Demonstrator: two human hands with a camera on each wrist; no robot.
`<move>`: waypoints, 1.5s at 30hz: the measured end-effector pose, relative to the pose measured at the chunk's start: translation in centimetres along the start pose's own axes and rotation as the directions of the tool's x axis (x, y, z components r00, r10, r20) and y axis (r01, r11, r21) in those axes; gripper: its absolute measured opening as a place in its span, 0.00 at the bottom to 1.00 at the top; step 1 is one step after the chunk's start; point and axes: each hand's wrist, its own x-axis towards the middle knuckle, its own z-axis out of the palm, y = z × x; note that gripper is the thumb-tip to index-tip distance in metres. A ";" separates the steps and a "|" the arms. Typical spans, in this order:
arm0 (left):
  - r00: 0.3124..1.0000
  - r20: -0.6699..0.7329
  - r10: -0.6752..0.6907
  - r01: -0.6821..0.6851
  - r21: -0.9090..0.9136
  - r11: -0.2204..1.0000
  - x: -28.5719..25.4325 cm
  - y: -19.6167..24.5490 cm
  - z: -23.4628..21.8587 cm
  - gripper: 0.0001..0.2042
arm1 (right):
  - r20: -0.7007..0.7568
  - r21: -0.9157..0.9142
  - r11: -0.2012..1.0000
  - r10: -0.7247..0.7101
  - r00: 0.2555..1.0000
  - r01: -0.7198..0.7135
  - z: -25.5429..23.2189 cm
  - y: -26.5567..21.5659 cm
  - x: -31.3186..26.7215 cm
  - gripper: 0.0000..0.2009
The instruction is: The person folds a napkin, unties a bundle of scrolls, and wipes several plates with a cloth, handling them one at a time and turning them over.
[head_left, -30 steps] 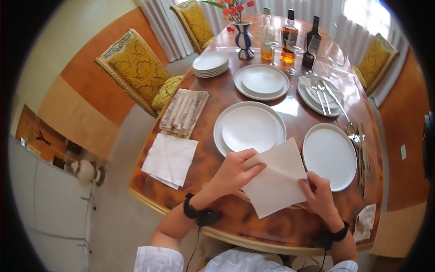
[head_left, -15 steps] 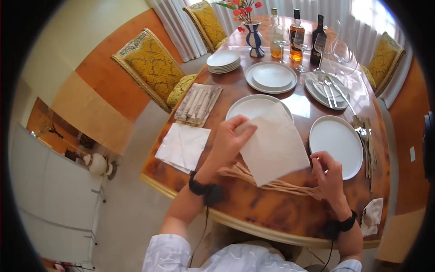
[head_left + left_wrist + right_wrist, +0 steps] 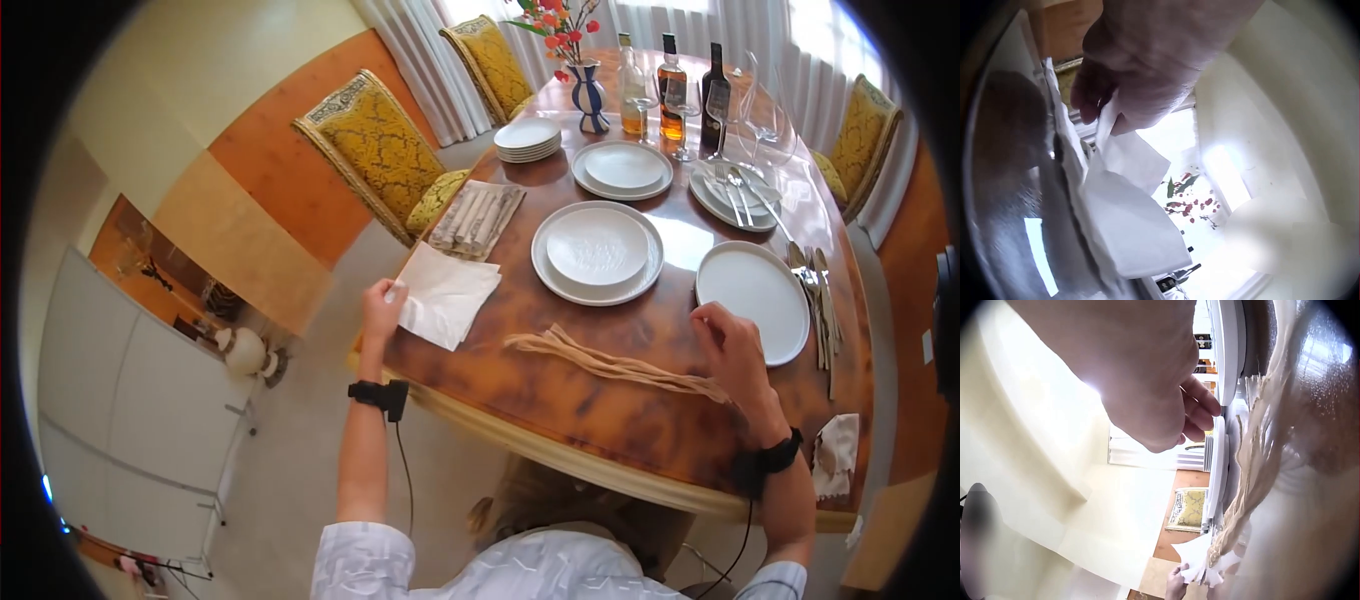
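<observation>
At the table's left edge, my left hand (image 3: 382, 312) pinches a white napkin (image 3: 1132, 225) by one side, over the pile of white napkins (image 3: 450, 295). In the left wrist view, the pinched napkin hangs from thumb and fingers beside the flat cloth. My right hand (image 3: 735, 350) hovers with loosely bent fingers and nothing in them, near the front edge of a large bare plate (image 3: 752, 300). Below and left of it lies a bundle of tan raffia-like strands (image 3: 610, 368), which also crosses the right wrist view.
A small plate on a large one (image 3: 597, 248) sits mid-table. Patterned folded cloths (image 3: 475, 220) lie behind the napkins. Cutlery (image 3: 822, 310) lines the right side, a crumpled cloth (image 3: 835, 455) near the front corner. Bottles (image 3: 672, 95), glasses and a vase (image 3: 590, 100) stand farther back.
The napkin once held between both hands over the table's front is now at the left pile with my left hand. The right hand let go of it and stayed near the bare plate.
</observation>
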 end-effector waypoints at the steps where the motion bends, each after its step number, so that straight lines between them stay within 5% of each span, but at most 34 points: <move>1: 1.000 -0.009 0.021 -0.021 0.027 0.999 0.1 -0.5 -0.1 0.11 | 0.002 -0.002 1.000 -0.003 1.000 0.003 0.0 0.0 0.0 0.04; 5: 0.998 -0.038 -0.052 0.046 -0.158 0.986 1.6 -3.4 0.8 0.10 | 0.009 -0.023 0.999 -0.039 0.999 0.039 -0.2 0.0 0.0 0.05; 8: 0.977 0.061 -0.206 0.211 -0.086 0.974 1.7 -4.0 0.8 0.10 | 0.014 -0.029 0.996 -0.084 0.996 0.084 -0.3 -0.1 0.0 0.05; 11: 0.989 -0.104 0.102 -0.022 0.587 0.809 0.3 -2.2 1.3 0.14 | 0.010 -0.070 0.994 -0.085 0.996 0.085 -0.4 0.1 -0.3 0.06; 15: 0.955 0.103 0.278 -0.297 0.313 0.902 -1.8 2.5 1.7 0.19 | -0.035 -0.155 0.975 -0.168 0.985 0.161 0.1 1.9 -0.8 0.08; 19: 0.929 0.319 0.191 -0.275 0.246 0.929 -5.6 6.1 3.4 0.24 | -0.154 -0.142 0.975 -0.190 0.970 0.169 -3.2 -0.1 -0.3 0.13; 21: 0.893 0.356 0.275 -0.381 0.275 0.883 -6.6 5.1 3.9 0.25 | -0.314 -0.192 0.948 -0.305 0.899 0.255 -5.7 -0.2 0.2 0.10; 23: 0.909 0.357 0.213 -0.326 0.294 0.899 -6.6 2.9 4.3 0.24 | -0.270 -0.299 0.938 -0.260 0.927 0.176 -9.8 -3.4 -1.7 0.10; 24: 0.920 0.341 0.191 -0.300 0.303 0.905 -6.7 3.7 4.0 0.24 | -0.255 -0.361 0.881 -0.409 0.876 0.306 -12.3 -4.7 -2.9 0.09; 26: 0.947 0.276 0.163 -0.244 0.290 0.926 -6.2 3.2 3.2 0.23 | -0.197 -0.350 0.878 -0.410 0.890 0.327 -15.9 -7.7 -6.7 0.08; 28: 0.952 0.245 0.182 -0.250 0.284 0.926 -6.4 2.7 3.5 0.23 | -0.161 -0.303 0.952 -0.006 0.987 -0.044 -19.0 -12.9 -13.4 0.09; 30: 0.938 0.253 0.236 -0.313 0.334 0.889 -6.7 4.0 3.5 0.24 | -0.229 -0.388 0.867 0.237 0.944 -0.311 -20.3 -14.8 -19.0 0.10; 31: 0.941 0.251 0.225 -0.301 0.326 0.896 -6.8 4.0 3.5 0.24 | -0.295 -0.465 0.817 0.219 0.930 -0.340 -20.0 -14.5 -21.7 0.10; 35: 0.948 0.268 0.170 -0.251 0.304 0.919 -6.7 3.9 3.7 0.25 | -0.287 -0.465 0.770 0.336 0.897 -0.437 -21.0 -14.6 -25.4 0.06; 42: 0.965 0.205 0.161 -0.221 0.319 0.922 -6.9 3.2 3.6 0.25 | -0.152 -0.424 0.889 0.117 0.982 -0.171 -15.5 -10.1 -24.2 0.05; 45: 0.969 0.171 0.176 -0.225 0.333 0.916 -7.7 3.4 3.8 0.23 | -0.053 -0.430 0.878 0.210 0.976 -0.212 -14.2 -9.2 -24.2 0.06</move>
